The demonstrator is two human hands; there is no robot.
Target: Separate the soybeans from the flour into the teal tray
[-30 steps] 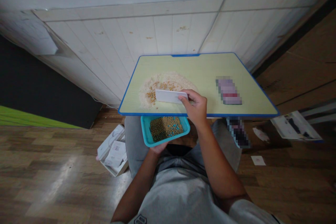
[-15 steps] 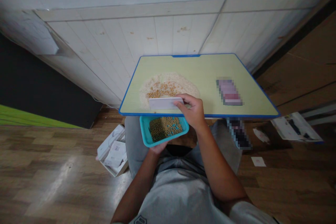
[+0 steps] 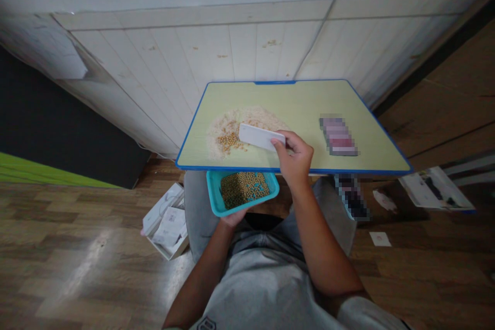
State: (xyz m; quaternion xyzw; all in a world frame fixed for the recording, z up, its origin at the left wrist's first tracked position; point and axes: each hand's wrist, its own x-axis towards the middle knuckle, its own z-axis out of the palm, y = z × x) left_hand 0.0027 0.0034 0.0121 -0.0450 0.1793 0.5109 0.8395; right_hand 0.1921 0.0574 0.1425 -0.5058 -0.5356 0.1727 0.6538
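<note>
My right hand grips a flat white card and holds it over a spread of rice with a small heap of yellow beans on a pale green table edged in blue. The card's left end lies just right of the beans. My left hand holds a teal tub from below, right under the table's near edge. Yellow and dark green beans fill the tub.
A blurred flat object lies on the table's right side. On the wooden floor are an open white box at the left, papers at the right and a small white slip. A white panelled wall stands behind the table.
My right hand drew the card toward the table's near edge over the beans, then moved it back up and to the right. The tub under the edge stayed where it was.
</note>
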